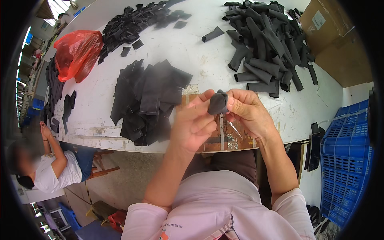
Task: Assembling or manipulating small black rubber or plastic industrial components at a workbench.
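Between my hands, above the near edge of the white table, is a small bunched piece of dark grey fabric [217, 104]. My right hand [250, 113] pinches its right side between thumb and fingers. My left hand [196, 122] is closed on its left side with the fingers curled; part of the grip is hidden. Left of my hands lies a loose pile of flat dark fabric pieces [150, 104], some with light stitch lines. Farther right, many dark fabric tubes [262, 44] are heaped. One fabric tube [213, 34] lies apart from that heap.
Small dark fabric squares [128, 26] spread across the far left, beside a red plastic bag [78, 54]. A cardboard box [336, 40] stands at the far right, blue plastic crates [345, 160] below it. At left sits another person [60, 168]. Brown board [228, 138] covers the table's front edge.
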Demonstrator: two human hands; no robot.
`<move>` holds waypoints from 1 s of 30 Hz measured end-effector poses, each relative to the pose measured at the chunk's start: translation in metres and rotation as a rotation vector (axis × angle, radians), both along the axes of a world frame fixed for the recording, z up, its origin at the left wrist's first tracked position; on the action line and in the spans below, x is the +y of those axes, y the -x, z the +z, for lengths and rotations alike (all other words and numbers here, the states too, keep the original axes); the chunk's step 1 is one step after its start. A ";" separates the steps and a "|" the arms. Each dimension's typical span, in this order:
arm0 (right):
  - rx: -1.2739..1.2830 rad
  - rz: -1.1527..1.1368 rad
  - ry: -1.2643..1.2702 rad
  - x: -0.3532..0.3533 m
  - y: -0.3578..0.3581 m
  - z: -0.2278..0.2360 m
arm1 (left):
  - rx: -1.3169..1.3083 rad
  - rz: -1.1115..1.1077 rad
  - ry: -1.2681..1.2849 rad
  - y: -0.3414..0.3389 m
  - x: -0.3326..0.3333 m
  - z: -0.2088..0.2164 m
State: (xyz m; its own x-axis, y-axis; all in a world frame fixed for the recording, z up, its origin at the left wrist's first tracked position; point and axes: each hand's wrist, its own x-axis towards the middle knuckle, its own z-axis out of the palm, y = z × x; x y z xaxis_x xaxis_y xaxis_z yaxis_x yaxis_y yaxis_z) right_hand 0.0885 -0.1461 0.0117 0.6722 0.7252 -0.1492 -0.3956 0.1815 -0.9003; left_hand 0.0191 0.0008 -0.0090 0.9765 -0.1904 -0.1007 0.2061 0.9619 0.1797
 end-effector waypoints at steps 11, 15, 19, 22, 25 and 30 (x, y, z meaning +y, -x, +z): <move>-0.168 0.258 -0.156 0.005 -0.028 -0.008 | -0.273 0.320 -0.952 0.012 -0.016 0.037; -0.173 0.205 -0.203 0.005 -0.020 -0.036 | -0.067 0.219 -0.728 0.021 -0.008 0.003; -0.191 0.149 -0.121 0.006 -0.020 -0.038 | -0.054 0.565 -0.973 0.009 -0.017 0.008; -0.279 0.114 -0.056 0.004 -0.017 -0.026 | -0.551 0.639 -1.482 -0.002 -0.007 0.023; -0.567 -0.116 0.197 0.000 -0.009 0.008 | -0.437 0.693 -1.275 -0.001 -0.015 0.024; -1.347 -0.005 0.446 -0.003 -0.003 0.039 | -0.244 0.714 -0.974 0.006 -0.015 0.028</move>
